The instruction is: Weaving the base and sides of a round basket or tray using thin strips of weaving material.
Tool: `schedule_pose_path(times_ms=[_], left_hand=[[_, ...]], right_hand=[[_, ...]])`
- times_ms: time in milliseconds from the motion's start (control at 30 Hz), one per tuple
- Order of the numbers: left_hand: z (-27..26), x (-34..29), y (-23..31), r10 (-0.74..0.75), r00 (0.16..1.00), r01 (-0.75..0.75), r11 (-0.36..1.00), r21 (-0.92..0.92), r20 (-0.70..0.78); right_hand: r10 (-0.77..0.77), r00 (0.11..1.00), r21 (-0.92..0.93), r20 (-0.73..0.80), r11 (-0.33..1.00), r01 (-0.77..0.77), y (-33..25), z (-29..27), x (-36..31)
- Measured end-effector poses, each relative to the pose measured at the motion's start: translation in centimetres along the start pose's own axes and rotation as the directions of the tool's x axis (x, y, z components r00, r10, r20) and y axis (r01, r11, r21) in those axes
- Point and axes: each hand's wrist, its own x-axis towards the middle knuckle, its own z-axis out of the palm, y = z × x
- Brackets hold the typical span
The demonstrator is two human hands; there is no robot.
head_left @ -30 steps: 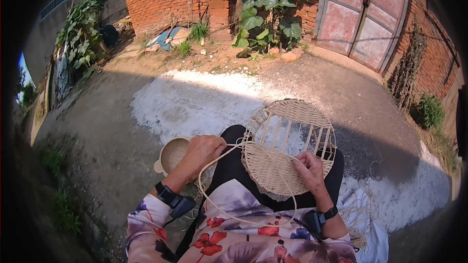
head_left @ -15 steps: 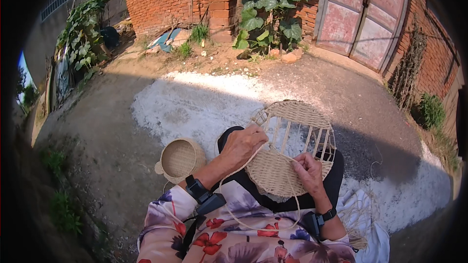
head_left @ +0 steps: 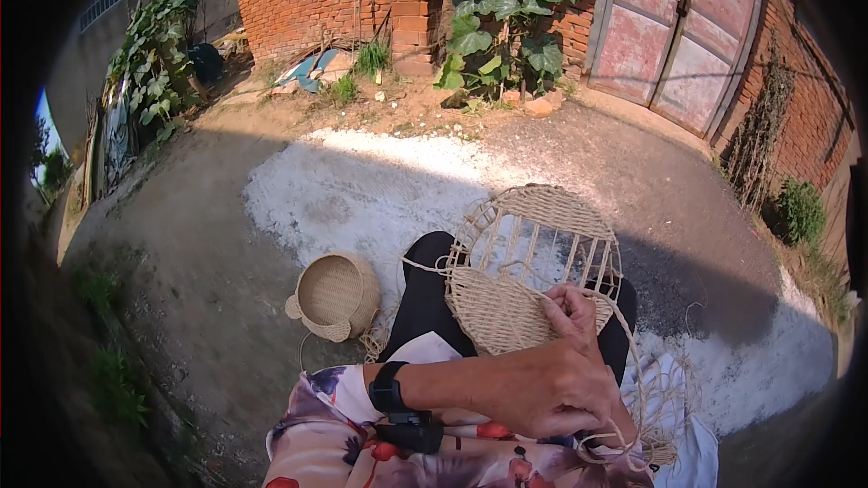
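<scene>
The left hand (head_left: 565, 389) has swung from the wicker piece's far left to cross before the right wrist, hiding it; its fingers curl by the cord (head_left: 620, 309), grip unclear. The right hand (head_left: 571, 314) still pinches the wicker piece (head_left: 493, 307) over the lap (head_left: 427, 294). A small basket (head_left: 327, 289) sits left.

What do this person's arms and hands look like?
The left hand and right hand wear no gloves. The left forearm comes from a pale floral sleeve with purple patches; its wrist wears a black band with a dark, boxy device. The right wrist is hidden.
</scene>
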Motion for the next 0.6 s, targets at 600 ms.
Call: schedule_pose_path(times_ms=[600], left_hand=[[-10.1,-12.6,-6.7,-0.451,0.538,0.709,0.699,0.093,-0.712]], right_hand=[[0.024,1.0,-0.128,-0.013,0.991,-0.026,-2.0,-0.3,-0.1]])
